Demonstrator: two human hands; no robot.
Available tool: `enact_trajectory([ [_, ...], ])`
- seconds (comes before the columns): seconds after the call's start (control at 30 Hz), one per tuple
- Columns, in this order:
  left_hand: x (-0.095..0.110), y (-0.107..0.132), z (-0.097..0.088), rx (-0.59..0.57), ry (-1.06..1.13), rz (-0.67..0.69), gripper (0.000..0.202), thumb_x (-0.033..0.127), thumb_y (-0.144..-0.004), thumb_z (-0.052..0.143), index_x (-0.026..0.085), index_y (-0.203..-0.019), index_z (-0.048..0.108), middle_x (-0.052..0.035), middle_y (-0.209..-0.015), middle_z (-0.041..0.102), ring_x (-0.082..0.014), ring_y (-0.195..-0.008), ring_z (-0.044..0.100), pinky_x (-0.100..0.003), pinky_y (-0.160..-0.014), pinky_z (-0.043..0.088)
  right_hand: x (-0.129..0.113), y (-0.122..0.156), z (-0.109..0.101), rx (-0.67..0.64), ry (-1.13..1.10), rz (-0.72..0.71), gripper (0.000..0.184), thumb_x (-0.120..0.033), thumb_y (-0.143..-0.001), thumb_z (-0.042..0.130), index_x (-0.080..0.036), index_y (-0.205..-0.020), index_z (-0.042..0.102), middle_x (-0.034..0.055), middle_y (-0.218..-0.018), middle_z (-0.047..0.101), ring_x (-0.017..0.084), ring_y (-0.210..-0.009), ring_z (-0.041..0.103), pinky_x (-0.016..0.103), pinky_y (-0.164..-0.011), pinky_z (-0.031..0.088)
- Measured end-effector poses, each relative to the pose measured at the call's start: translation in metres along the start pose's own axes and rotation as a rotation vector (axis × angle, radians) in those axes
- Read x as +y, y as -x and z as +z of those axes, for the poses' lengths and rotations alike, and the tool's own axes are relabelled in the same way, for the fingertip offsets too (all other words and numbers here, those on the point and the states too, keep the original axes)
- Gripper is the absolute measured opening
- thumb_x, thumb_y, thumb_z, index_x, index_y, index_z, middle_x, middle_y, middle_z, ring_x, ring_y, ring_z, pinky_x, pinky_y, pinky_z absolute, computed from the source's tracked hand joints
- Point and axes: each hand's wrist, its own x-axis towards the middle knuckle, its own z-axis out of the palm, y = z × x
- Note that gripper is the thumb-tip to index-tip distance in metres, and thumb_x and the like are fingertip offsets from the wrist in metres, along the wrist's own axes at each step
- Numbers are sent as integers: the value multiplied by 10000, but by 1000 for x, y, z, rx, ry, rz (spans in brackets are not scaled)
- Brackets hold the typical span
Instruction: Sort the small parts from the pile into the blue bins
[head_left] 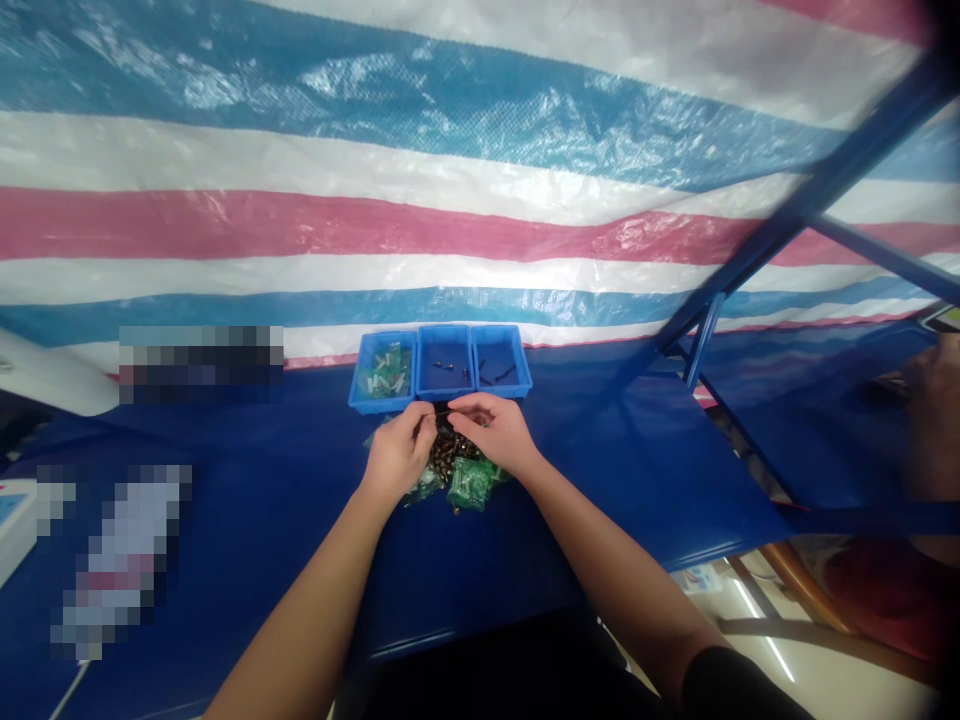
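My left hand [396, 447] and my right hand [501, 430] meet over a heap of small metal parts [447, 456], dark and brass-coloured. Their fingertips are pinched around the two ends of a thin dark rod-like piece [442, 413], too small to name exactly. Green clear plastic packets [471, 484] lie against the near side of the heap, below my right hand. Just beyond my fingers stand three blue bins in a row. The left bin [356, 397] holds green packets, the middle bin [444, 386] a few small metal pieces, and the right bin [527, 377] a few dark slender pieces.
Everything stands on a blue table [285, 560]. A striped plastic sheet [450, 230] hangs behind it. Blue metal bars [757, 250] slope up at the right, where another person's arm [934, 430] shows at the edge. Blurred-out objects lie on the left.
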Motion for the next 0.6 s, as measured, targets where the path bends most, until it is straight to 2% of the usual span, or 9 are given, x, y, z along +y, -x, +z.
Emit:
enact_trajectory([
  [0.13, 2, 0, 1, 6, 17, -25, 259, 389, -970, 417, 210, -1001, 602, 19, -695, 636, -127, -614, 608, -219, -626, 434, 3, -1, 0, 14, -27, -4, 232, -324, -763, 729, -178, -943, 744, 58, -838, 751, 172, -722, 693, 291, -677, 566],
  [0.33, 6, 2, 1, 33, 54, -33, 300, 418, -953, 485, 219, -1152, 589, 25, -750, 674, -109, -600, 616, -199, -607, 441, 11, -4, -1, 38, -85, -13, 232, -344, -769, 730, -191, -943, 735, 59, -861, 750, 179, -755, 706, 314, -734, 580],
  [0.47, 6, 2, 2, 67, 50, -12, 258, 397, -960, 482, 216, -1086, 615, 13, -781, 690, -106, -614, 623, -197, -607, 439, 12, -4, -1, 15, -67, -1, 249, -365, -776, 728, -199, -961, 735, 58, -872, 751, 180, -759, 706, 306, -704, 577],
  [0.6, 4, 1, 1, 44, 57, 4, 246, 385, -969, 468, 210, -1052, 621, 10, -741, 682, -125, -645, 646, -209, -629, 448, 12, -3, -1, 7, -62, 4, 252, -361, -772, 733, -194, -962, 737, 60, -861, 749, 176, -737, 698, 301, -684, 572],
])
